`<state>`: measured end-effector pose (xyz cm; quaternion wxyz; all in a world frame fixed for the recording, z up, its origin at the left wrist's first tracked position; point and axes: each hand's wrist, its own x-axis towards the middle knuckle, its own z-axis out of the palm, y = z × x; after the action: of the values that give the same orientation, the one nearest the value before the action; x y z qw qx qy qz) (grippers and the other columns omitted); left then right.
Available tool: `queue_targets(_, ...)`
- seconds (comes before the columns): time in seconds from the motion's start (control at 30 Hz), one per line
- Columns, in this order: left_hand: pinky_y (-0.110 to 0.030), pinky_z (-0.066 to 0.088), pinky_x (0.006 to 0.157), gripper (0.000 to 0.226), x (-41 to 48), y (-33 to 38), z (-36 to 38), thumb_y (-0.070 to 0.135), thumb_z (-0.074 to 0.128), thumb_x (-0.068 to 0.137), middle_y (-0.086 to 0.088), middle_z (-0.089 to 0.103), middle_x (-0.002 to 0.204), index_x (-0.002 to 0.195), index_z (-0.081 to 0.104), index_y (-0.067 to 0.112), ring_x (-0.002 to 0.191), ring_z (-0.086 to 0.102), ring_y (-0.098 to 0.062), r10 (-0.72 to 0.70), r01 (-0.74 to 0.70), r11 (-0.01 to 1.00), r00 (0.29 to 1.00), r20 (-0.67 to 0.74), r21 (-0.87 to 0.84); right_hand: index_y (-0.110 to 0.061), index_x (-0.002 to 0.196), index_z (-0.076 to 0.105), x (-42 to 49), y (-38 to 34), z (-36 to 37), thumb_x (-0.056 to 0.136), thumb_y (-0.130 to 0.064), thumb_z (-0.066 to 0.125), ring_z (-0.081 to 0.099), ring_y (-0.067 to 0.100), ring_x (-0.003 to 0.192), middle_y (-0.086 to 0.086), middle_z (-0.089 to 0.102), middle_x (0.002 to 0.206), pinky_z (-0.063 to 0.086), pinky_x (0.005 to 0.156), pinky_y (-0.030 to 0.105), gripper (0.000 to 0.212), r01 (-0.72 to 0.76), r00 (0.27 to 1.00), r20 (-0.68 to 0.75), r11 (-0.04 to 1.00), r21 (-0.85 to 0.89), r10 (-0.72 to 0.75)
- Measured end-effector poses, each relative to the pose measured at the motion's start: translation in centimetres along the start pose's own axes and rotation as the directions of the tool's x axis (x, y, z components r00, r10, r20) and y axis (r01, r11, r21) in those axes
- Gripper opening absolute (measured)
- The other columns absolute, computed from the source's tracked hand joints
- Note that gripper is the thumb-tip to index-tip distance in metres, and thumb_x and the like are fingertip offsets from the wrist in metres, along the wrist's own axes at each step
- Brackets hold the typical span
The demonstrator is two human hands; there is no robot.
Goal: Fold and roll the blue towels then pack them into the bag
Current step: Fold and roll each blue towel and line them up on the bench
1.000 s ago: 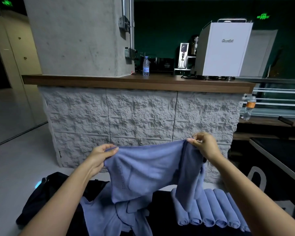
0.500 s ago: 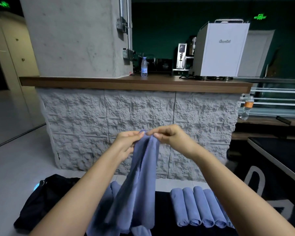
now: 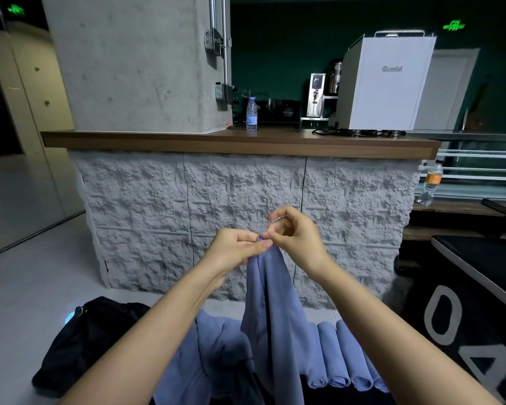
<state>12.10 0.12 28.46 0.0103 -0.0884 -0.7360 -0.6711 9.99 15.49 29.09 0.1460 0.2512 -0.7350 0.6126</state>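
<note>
Hands closed in since a second ago: the towel was stretched wide between them, and now both top corners meet at one point. Left hand pinches the gathered corners of the blue towel between thumb and curled fingers, a firm hold. Right hand sits just beside the pinch on its right side, thumb tip touching the same corner. Its index finger is lifted up and away from the cloth, the other fingers loosely curled. Cannot tell if the right hand actually holds the fabric or only touches it.

Towel hangs straight down from the grip, doubled lengthwise, with the lower end running out of view between the forearms.

Below the grip and slightly right, the rolled towels lie side by side in a row, touching each other, partly hidden behind the hanging towel. Below the grip and left, a loose pile of towels lies crumpled and unfolded. Further left of that and well below the pinch, the black bag sits on the floor, slumped, touching the pile's edge.

Behind the grip is a stone-faced counter with a wooden top. Above the grip on that top stands a water bottle; up and to the right is a white machine.
</note>
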Motion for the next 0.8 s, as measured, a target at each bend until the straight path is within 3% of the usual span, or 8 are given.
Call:
queue_targets(0.13,-0.017,0.047,0.067,0.007,0.7,0.4,0.9,0.007,0.070,0.081,-0.007,0.068,0.080,0.087,0.068,0.005,0.072,0.060,-0.010,0.086,-0.095,0.991,0.991,-0.105,-0.090,-0.016,0.092,0.055,-0.8,0.2,-0.2,0.089,-0.009,0.063,0.051,0.002,0.066,-0.006,0.057,0.076,0.041,0.062,0.014,0.010,0.023,0.999,-0.029,0.999,0.027,-0.022)
queue_targets(0.27,-0.017,0.048,0.067,0.004,2.4,1.7,-0.4,0.010,0.061,0.088,0.000,0.068,0.079,0.088,0.065,0.011,0.072,0.061,-0.008,0.146,-0.164,0.974,0.982,-0.117,-0.156,-0.015,0.084,0.053,-2.3,2.2,-1.2,0.088,-0.024,0.066,0.042,0.012,0.065,0.003,0.045,0.065,0.030,0.057,0.022,0.016,-0.122,0.977,0.192,0.979,0.164,0.090)
queue_targets(0.37,-0.012,0.044,0.054,0.012,3.6,2.5,-1.9,0.011,0.053,0.093,0.006,0.064,0.071,0.084,0.061,0.014,0.060,0.057,-0.001,0.153,-0.184,0.961,0.976,-0.156,-0.206,-0.013,0.076,0.058,-3.9,4.5,-2.3,0.086,-0.017,0.069,0.053,0.010,0.069,-0.002,0.058,0.068,0.041,0.062,0.021,0.016,-0.246,0.922,0.332,0.964,0.100,0.200)
queue_targets(0.43,-0.014,0.046,0.059,0.013,4.3,2.6,-3.4,0.010,0.051,0.094,0.006,0.062,0.074,0.085,0.059,0.015,0.064,0.058,-0.002,0.141,-0.189,0.949,0.970,-0.196,-0.251,-0.005,0.082,0.066,-5.0,6.5,-3.0,0.082,-0.025,0.074,0.057,0.006,0.074,-0.001,0.067,0.076,0.046,0.070,0.024,0.021,-0.308,0.876,0.385,0.951,-0.018,0.291)
queue_targets(0.53,-0.022,0.047,0.069,0.013,5.3,2.0,-6.3,0.011,0.049,0.096,0.002,0.060,0.081,0.087,0.057,0.016,0.073,0.056,-0.009,0.111,-0.185,0.942,0.960,-0.258,-0.281,-0.005,0.082,0.065,-5.6,9.2,-4.9,0.068,-0.073,0.064,0.052,0.007,0.072,0.010,0.065,0.076,0.040,0.066,0.029,0.069,-0.146,0.856,0.388,0.881,-0.451,0.340)
queue_targets(0.6,-0.019,0.046,0.066,0.015,5.6,1.1,-8.3,0.012,0.048,0.096,0.005,0.061,0.074,0.084,0.056,0.017,0.068,0.055,-0.007,0.090,-0.176,0.949,0.946,-0.313,-0.261,-0.009,0.071,0.054,-5.6,10.0,-6.4,0.067,-0.091,0.034,0.049,0.011,0.066,0.008,0.058,0.069,0.036,0.065,0.030,0.084,0.032,0.868,0.359,0.683,-0.730,0.342)
queue_targets(0.67,-0.012,0.044,0.054,0.019,5.4,0.1,-10.1,0.012,0.048,0.097,0.012,0.062,0.062,0.080,0.055,0.019,0.058,0.053,-0.002,0.075,-0.154,0.968,0.931,-0.357,-0.199,-0.018,0.070,0.050,-5.4,10.4,-7.8,0.075,-0.087,0.014,0.049,0.014,0.078,0.002,0.057,0.076,0.037,0.078,0.030,0.078,0.143,0.898,0.356,0.593,-0.792,0.260)
queue_targets(0.8,-0.007,0.039,0.042,0.021,4.7,-2.6,-12.5,0.008,0.049,0.096,0.011,0.060,0.054,0.077,0.055,0.017,0.044,0.052,0.004,0.004,-0.074,0.987,0.901,-0.433,-0.146,-0.014,0.075,0.069,-3.8,11.0,-10.1,0.090,-0.052,0.052,0.038,0.016,0.115,-0.008,0.054,0.125,0.033,0.096,0.030,0.043,0.244,0.940,0.339,0.618,-0.747,0.038)
